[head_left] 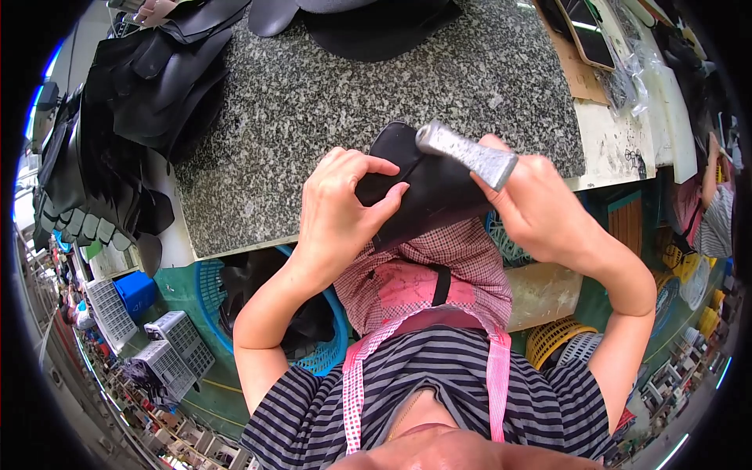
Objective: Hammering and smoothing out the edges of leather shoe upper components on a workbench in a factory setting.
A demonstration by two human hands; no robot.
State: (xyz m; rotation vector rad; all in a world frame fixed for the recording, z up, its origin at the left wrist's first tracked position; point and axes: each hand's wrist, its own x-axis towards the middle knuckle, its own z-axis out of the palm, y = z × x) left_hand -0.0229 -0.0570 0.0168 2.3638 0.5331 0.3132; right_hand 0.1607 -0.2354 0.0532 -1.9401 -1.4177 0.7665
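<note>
A folded black leather-like piece (446, 192) lies over the near edge of the speckled stone slab (274, 157), partly hanging toward my lap. My left hand (337, 204) grips its left side, thumb and forefinger on the surface beside a seam or fold. In my right hand (540, 207) is a metal hammer (468, 153), its worn grey head above the piece's upper right part. The handle is hidden by my right hand, whose fingertips are close to the piece's right edge. Whether they also touch it I cannot tell.
Stacked black cut pieces (157, 94) spread over the left edge of the bench, and more black pieces (376, 31) lie at the far edge. A phone (587, 35) rests at the far right. Below stand a blue basket (207, 290), grey crates (168, 356) and a yellow basket (548, 337).
</note>
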